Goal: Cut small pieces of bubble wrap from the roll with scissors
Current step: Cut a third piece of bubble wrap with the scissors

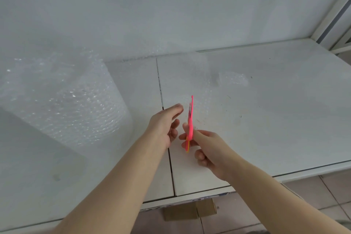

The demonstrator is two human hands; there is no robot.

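Note:
A big roll of clear bubble wrap [62, 100] stands on the white table [275, 110] at the left. Loose bubble wrap [224, 81] lies flat on the table beyond my hands, hard to make out. My right hand [207, 150] grips pink scissors [190, 121], which point away from me with the blades nearly together. My left hand [167, 123] hovers just left of the scissors, fingers spread and holding nothing.
The table meets a white wall at the back. Its front edge runs below my forearms, with a cardboard box [190, 209] on the tiled floor underneath. A white shelf frame [330, 21] stands at the far right.

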